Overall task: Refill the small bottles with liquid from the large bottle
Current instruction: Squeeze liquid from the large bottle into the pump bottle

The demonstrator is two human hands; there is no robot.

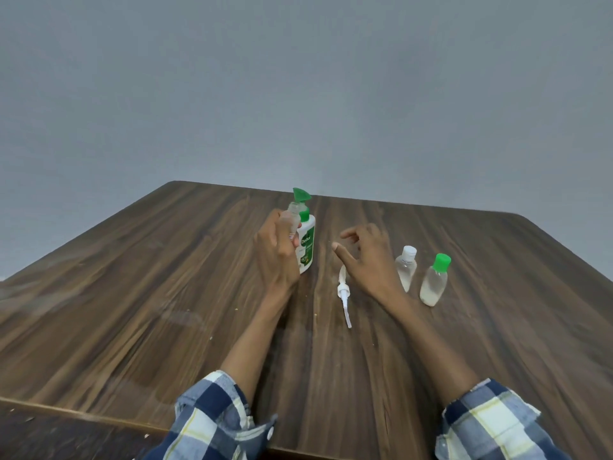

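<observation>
My left hand grips a small clear bottle whose green flip cap stands open, held upright above the table. Right behind it stands the large white bottle with a green neck and no pump. The white pump head lies flat on the table between my hands. My right hand hovers above the table with fingers loosely spread, holding nothing. To its right stand two small clear bottles, one with a white cap and one with a green cap, both capped.
The dark wooden table stretches wide on both sides, with its near edge at the bottom left. A plain grey wall rises behind it. A few crumbs dot the tabletop.
</observation>
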